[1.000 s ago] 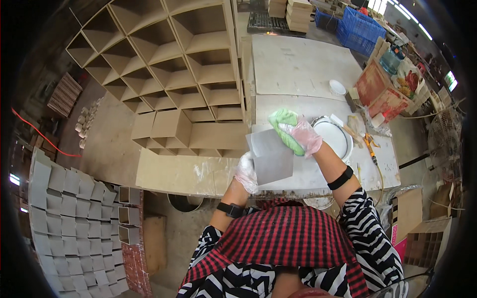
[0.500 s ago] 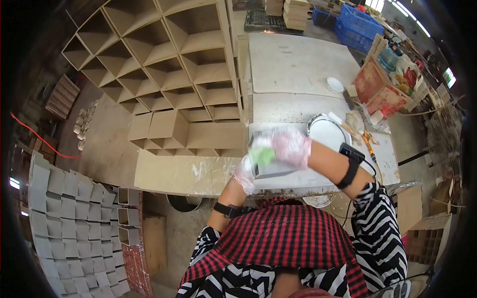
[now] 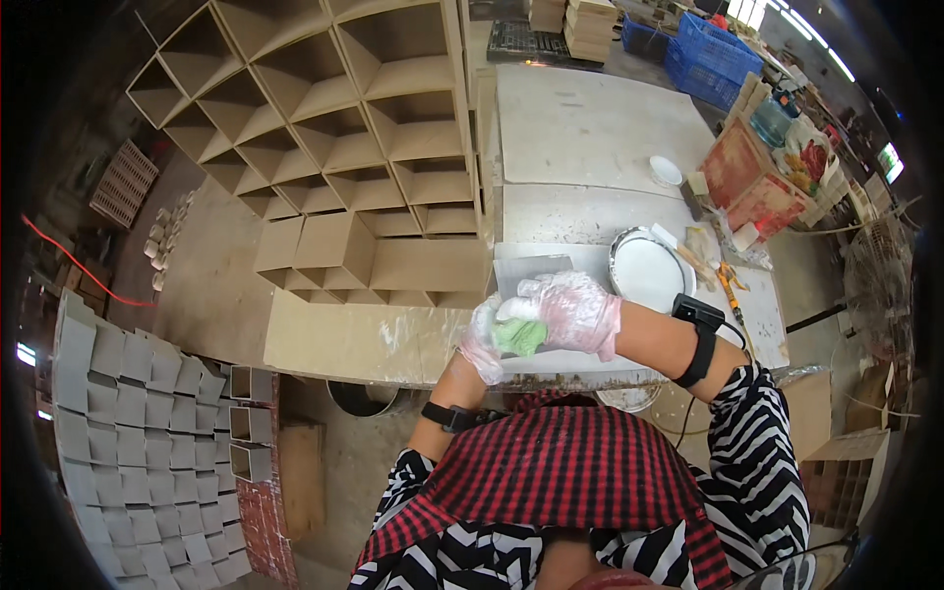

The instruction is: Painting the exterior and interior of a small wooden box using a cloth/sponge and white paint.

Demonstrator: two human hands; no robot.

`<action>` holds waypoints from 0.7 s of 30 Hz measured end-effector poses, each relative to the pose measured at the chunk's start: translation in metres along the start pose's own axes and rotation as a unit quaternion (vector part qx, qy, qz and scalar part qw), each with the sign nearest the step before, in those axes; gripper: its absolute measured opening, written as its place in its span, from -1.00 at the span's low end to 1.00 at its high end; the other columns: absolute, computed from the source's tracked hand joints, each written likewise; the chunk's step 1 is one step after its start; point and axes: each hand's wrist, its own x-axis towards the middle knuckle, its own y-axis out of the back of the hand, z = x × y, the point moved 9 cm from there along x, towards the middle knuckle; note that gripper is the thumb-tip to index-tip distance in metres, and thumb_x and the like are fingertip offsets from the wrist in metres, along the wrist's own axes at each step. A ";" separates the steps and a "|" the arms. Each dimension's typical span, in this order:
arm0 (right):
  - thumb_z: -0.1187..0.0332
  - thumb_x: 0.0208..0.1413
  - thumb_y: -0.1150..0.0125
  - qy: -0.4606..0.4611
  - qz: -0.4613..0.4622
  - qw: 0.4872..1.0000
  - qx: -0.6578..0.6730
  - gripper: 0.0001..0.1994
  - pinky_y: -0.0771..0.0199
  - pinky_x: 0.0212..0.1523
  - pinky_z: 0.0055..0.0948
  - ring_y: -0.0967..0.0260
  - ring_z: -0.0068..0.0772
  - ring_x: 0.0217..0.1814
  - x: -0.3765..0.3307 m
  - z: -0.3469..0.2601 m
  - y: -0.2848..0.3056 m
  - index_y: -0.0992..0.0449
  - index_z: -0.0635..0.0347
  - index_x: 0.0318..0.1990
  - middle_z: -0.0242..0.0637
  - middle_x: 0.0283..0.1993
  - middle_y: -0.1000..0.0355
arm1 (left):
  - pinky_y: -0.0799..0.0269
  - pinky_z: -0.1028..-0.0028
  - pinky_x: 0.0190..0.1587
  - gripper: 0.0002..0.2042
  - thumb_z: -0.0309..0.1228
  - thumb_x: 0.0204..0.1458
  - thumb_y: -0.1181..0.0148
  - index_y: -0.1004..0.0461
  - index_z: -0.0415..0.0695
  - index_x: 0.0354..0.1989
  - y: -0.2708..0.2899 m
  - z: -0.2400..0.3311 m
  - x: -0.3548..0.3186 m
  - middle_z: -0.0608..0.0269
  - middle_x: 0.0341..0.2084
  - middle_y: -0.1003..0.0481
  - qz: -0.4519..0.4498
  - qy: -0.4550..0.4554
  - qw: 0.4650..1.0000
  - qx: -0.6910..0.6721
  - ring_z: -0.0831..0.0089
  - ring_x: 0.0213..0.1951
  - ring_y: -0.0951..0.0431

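Note:
In front of me on the worktable lies a grey box-like piece (image 3: 532, 266), largely covered by my hands. My right hand (image 3: 572, 311), in a thin, paint-smeared glove, is closed on a crumpled green cloth (image 3: 519, 337) and presses it over the piece. Close against it, my left hand (image 3: 481, 339), gloved the same way, grips the near left side of the piece; part of its fingers is hidden. Just beyond my right hand stands an open tub of white paint (image 3: 649, 268), a white-headed brush (image 3: 673, 241) resting by its rim.
Tall tan compartment units (image 3: 324, 128) rise at the back left. Beyond the tub are a small white bowl (image 3: 665, 170) and an orange-handled tool (image 3: 730, 280). Stacked grey boxes (image 3: 147, 433) fill the lower left. A red-stained crate (image 3: 752, 177) and blue baskets (image 3: 708, 69) stand at right.
My right hand, blurred before, now shows sharply and sits slightly lower with the green cloth. More of the grey piece's far end shows. My left hand stays at about the same spot.

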 end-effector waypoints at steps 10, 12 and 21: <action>0.17 -0.07 -0.13 -0.228 0.279 0.928 0.091 -0.72 -0.37 -0.19 -0.33 -0.37 -0.18 -0.17 -0.012 0.102 0.081 -0.44 0.01 -0.19 -0.22 -0.23 -0.42 | -0.38 0.32 -0.06 -0.63 -0.23 0.12 0.23 -0.30 -0.21 -0.02 -0.003 -0.013 -0.015 0.13 -0.14 -0.42 0.171 0.055 0.984 -0.023 0.30 -0.14 -0.46; 0.17 -0.07 -0.13 -0.105 0.234 0.961 0.106 -0.71 -0.38 -0.19 -0.32 -0.37 -0.18 -0.18 -0.012 0.068 0.060 -0.43 0.00 -0.17 -0.21 -0.22 -0.42 | -0.37 0.33 -0.05 -0.63 -0.23 0.12 0.23 -0.29 -0.21 -0.01 -0.006 -0.005 -0.016 0.13 -0.14 -0.41 0.169 0.042 0.984 -0.023 0.31 -0.12 -0.45; 0.11 -0.02 -0.03 -0.157 0.171 0.971 0.061 -0.73 -0.38 -0.19 -0.38 -0.38 -0.24 -0.17 -0.002 0.089 0.042 -0.42 -0.05 -0.18 -0.30 -0.19 -0.41 | -0.33 0.36 -0.01 -0.64 -0.27 0.10 0.15 -0.30 -0.24 -0.01 -0.004 -0.008 -0.019 0.11 -0.10 -0.39 0.185 0.042 0.981 0.046 0.33 -0.06 -0.40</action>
